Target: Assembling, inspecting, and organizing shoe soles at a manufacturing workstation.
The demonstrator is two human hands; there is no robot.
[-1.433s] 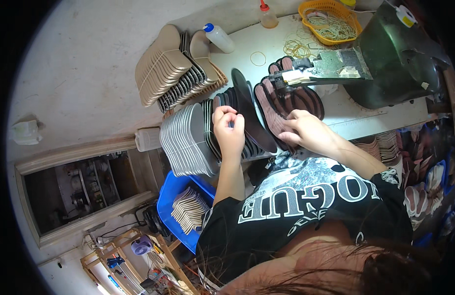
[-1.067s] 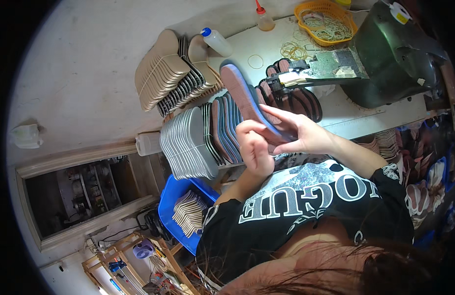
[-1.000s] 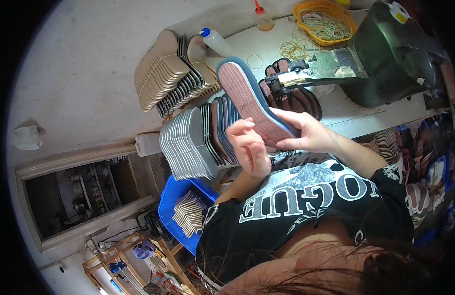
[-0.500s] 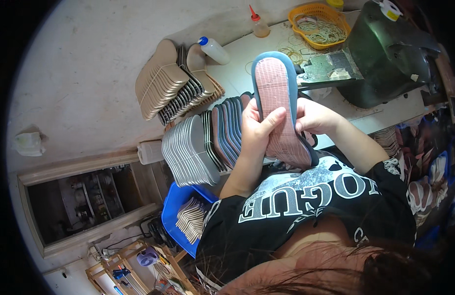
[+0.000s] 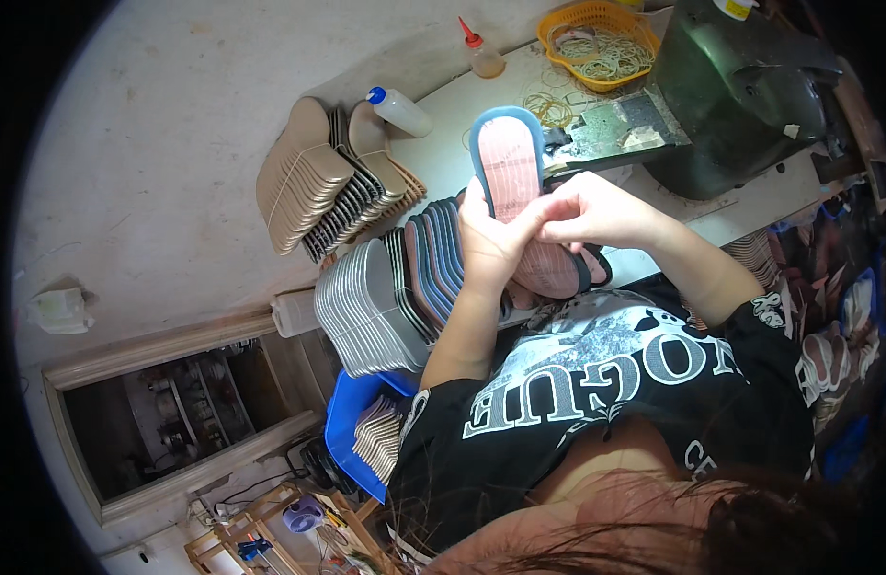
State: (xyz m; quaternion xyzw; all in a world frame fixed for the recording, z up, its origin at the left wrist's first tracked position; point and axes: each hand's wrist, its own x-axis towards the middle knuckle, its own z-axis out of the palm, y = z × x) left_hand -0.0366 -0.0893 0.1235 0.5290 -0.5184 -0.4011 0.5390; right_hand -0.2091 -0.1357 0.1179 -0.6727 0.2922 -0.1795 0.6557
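Note:
A shoe insole (image 5: 513, 153) with a pink, line-marked face and a blue-grey rim is held up over the bench edge, its rounded end pointing away from me. My left hand (image 5: 489, 240) is closed around its left side, thumb lying on the pink face. Across the middle of the insole, my right hand (image 5: 596, 213) has its fingers closed beside the left thumb; what they pinch, if anything, is hidden. Left of my left hand stands a row of pink and blue-grey insoles (image 5: 438, 249), next to a bundle of silver insoles (image 5: 355, 307).
Tan insole bundles (image 5: 299, 177) lean against the wall. A blue-capped bottle (image 5: 402, 111), a red-tipped bottle (image 5: 483, 56) and a yellow basket (image 5: 596, 48) of rubber bands stand on the white bench (image 5: 443, 101). Right of these is a dark green machine (image 5: 740, 91). A blue bin (image 5: 342, 422) holds more pieces.
My right hand has moved from the insole's right edge to across its middle, next to my left thumb. The insole sits slightly lower and further left in view; the view has shifted too.

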